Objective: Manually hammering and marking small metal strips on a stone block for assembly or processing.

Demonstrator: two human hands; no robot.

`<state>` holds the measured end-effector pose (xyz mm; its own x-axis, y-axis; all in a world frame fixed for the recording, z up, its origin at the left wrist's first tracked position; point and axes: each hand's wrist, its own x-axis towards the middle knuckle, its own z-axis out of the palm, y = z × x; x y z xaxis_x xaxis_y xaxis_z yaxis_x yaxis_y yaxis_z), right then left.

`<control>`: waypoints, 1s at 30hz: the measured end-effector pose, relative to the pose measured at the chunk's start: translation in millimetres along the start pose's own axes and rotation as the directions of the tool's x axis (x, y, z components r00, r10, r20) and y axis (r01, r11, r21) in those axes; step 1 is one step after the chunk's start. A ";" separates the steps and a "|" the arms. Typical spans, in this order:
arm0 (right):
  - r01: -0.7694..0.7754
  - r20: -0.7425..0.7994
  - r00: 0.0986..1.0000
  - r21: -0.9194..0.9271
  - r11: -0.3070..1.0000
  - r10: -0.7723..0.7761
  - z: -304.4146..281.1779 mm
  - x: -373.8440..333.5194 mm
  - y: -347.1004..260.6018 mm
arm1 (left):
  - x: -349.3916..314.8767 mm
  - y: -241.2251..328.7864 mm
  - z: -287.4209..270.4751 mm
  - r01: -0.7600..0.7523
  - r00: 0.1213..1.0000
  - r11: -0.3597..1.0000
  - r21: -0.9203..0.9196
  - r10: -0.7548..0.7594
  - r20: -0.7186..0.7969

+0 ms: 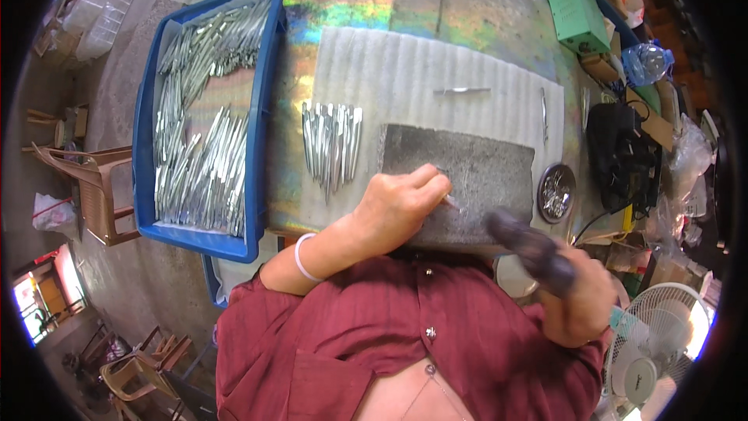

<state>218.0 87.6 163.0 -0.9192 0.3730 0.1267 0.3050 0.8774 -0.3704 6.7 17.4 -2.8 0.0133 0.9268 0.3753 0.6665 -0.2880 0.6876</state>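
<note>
– So, what is the left hand (393,206) doing?
– It rests on the grey block (467,168), its fingers pinched together on a thin metal piece (450,201) that lies against the block's near part.
– And the right hand (580,300)?
– Its fingers are wrapped round the handle of a dark hammer (530,248), whose blurred head hangs just right of the piece, over the block's near edge.
– What lies about?
– A row of metal blades (333,143) sits on the white mat (405,70) left of the block. A blue tray (204,113) further left is full of the same blades, and a small round dish (556,192) stands at the block's right.
</note>
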 end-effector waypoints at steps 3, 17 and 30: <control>-0.308 -0.044 0.951 -0.033 0.951 0.306 -7.4 -33.5 -16.2 | -1.7 1.2 -3.1 0.006 1.000 1.000 -0.022 -0.006 -0.008; -0.191 -0.137 0.967 0.180 0.965 0.217 63.3 0.7 46.8 | 13.2 26.8 -57.0 0.340 0.825 0.252 -0.906 -0.542 0.159; -0.301 -0.173 0.936 0.059 0.952 0.307 98.2 5.4 116.0 | 18.7 26.9 -51.1 0.419 0.786 0.316 -0.851 -0.596 0.165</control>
<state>224.0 161.8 30.4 -0.7233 0.6708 0.1640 0.5525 0.7046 -0.4452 -13.2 14.7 54.5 -0.2636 0.9398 -0.2176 -0.4181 0.0920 0.9037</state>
